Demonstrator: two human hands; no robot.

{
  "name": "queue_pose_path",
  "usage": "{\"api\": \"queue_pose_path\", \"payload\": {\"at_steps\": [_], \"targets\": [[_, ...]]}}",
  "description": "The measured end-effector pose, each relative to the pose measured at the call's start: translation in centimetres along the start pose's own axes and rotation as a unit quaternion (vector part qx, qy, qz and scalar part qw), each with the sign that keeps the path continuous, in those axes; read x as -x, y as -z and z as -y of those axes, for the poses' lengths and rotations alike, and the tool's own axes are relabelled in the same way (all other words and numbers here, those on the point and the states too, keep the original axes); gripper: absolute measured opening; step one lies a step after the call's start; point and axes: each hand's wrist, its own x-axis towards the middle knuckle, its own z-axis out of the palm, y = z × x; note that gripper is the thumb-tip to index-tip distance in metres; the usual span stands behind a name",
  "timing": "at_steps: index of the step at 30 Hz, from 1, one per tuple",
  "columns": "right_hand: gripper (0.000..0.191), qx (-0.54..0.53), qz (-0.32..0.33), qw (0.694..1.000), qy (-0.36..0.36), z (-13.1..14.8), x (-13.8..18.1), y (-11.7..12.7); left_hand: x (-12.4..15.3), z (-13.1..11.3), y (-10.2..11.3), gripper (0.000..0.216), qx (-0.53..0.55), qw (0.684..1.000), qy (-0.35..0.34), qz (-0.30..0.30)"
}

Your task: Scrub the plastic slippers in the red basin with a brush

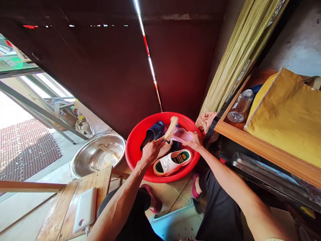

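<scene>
A red plastic basin (pixel 134 147) sits on the floor in front of me with several slippers in it. My left hand (pixel 151 150) is closed round the handle of a scrub brush (pixel 171 127), whose pale bristles point up over the basin. My right hand (pixel 194 142) grips a translucent pink slipper (pixel 182 135) held above the basin's far right side. A white slipper with a green and black insole (pixel 173 161) lies in the near part of the basin. A dark blue slipper (pixel 153 132) lies at the back.
A steel bowl (pixel 98 154) stands left of the basin. A wooden stool with a white cutting board (pixel 84 209) is at lower left. A wooden shelf (pixel 263 149) on the right holds a clear bottle (pixel 240 106) and a yellow bag (pixel 288 113). A dark metal door stands behind.
</scene>
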Motion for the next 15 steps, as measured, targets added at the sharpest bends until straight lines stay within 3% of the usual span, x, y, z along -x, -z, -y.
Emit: {"api": "queue_pose_path", "payload": {"at_steps": [5,9,12,15], "targets": [[0.077,0.020,0.000,1.000,0.008,1.3,0.5,0.2,-0.3,1.0,0.3,0.048,-0.061,0.998,0.014,0.030],[0.070,0.038,0.020,0.999,0.031,1.4,0.7,1.1,0.2,0.8,0.3,0.045,-0.055,0.997,-0.043,0.014],[0.064,0.034,0.018,0.998,0.054,0.3,1.8,1.4,1.7,-0.4,0.3,0.042,-0.043,0.997,-0.065,0.022],[0.066,0.047,0.002,0.993,0.108,-1.7,1.4,0.9,1.4,-0.8,0.3,0.041,-0.009,0.998,-0.055,0.039]]}}
